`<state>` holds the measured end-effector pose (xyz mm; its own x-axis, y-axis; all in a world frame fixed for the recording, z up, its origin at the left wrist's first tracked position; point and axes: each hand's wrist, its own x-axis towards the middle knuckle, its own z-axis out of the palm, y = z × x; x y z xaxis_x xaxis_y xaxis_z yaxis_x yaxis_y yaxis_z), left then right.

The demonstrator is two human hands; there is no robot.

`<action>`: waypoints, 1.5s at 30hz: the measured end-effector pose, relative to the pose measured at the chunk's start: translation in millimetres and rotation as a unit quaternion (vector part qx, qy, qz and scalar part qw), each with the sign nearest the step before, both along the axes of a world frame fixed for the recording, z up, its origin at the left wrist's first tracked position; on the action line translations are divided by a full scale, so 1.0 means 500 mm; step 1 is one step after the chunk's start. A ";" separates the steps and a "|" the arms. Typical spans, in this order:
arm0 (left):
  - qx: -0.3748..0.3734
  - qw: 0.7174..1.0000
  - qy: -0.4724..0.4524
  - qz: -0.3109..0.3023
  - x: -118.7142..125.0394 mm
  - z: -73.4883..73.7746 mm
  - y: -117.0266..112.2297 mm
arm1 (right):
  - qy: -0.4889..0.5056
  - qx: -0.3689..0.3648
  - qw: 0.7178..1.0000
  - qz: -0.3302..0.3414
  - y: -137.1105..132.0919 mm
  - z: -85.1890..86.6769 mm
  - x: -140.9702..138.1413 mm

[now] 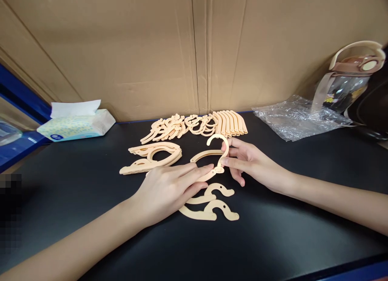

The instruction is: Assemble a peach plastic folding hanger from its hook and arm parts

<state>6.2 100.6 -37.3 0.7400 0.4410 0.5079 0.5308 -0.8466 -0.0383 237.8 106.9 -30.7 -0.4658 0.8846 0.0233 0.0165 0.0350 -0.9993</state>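
Note:
My right hand (248, 163) pinches a cream plastic hook piece (218, 143) at its lower end, thumb and fingers closed on it. My left hand (169, 190) lies over a curved cream arm piece (203, 156) that meets the hook, fingers stretched and pressing it against the black table (91, 208). Two loose cream arm pieces (212, 208) lie just below my hands. A small stack of joined curved pieces (151, 156) sits to the left of the hook.
Rows of more cream parts (197, 125) lie along the back by the cardboard wall (182, 51). A tissue pack (75, 123) is at the back left, a crumpled clear plastic bag (294, 117) and a water bottle (348, 79) at the back right.

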 end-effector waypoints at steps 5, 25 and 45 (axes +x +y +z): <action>0.003 1.000 0.009 0.003 0.002 0.003 -0.001 | -0.004 -0.006 1.000 0.002 0.000 0.000 0.000; -0.010 1.000 0.024 0.014 0.003 0.002 0.000 | -0.012 -0.003 1.000 0.000 0.000 0.001 0.000; -0.010 0.999 0.034 0.007 0.007 0.001 -0.003 | -0.018 0.008 1.000 0.007 -0.002 0.001 -0.003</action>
